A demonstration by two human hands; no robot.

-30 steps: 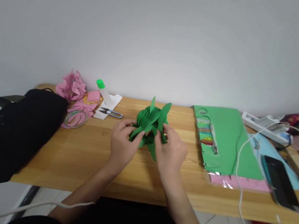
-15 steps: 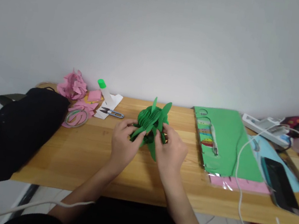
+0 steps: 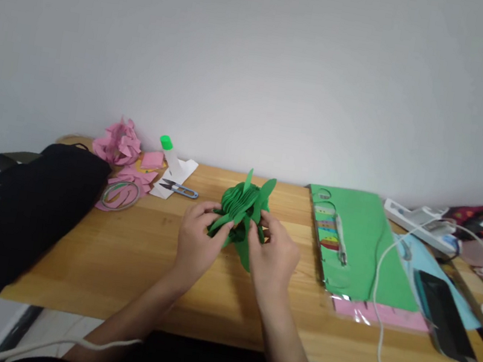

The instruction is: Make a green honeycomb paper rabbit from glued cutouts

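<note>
Between my hands, over the middle of the wooden table point(image 3: 133, 286), is a green paper craft point(image 3: 239, 201) made of many layered leaf-shaped pieces. Two of its pieces stick up at the top and one hangs at the bottom. My left hand point(image 3: 200, 236) pinches its left lower side between thumb and fingers. On the other side my right hand point(image 3: 275, 250) grips the lower right pieces the same way. The fingertips partly vanish among the green layers.
To the left lie thread snips point(image 3: 179, 189), a glue stick point(image 3: 171, 154), crumpled pink paper point(image 3: 118, 142), a tape roll point(image 3: 120, 195) and a black bag point(image 3: 26, 208). On the right are green paper sheets point(image 3: 364, 243), a phone point(image 3: 446, 317), a white cable point(image 3: 379, 313) and a power strip point(image 3: 420, 226).
The view has tipped up slightly, so the table sits lower in the picture. Both hands keep their hold on the green paper craft, with little visible movement.
</note>
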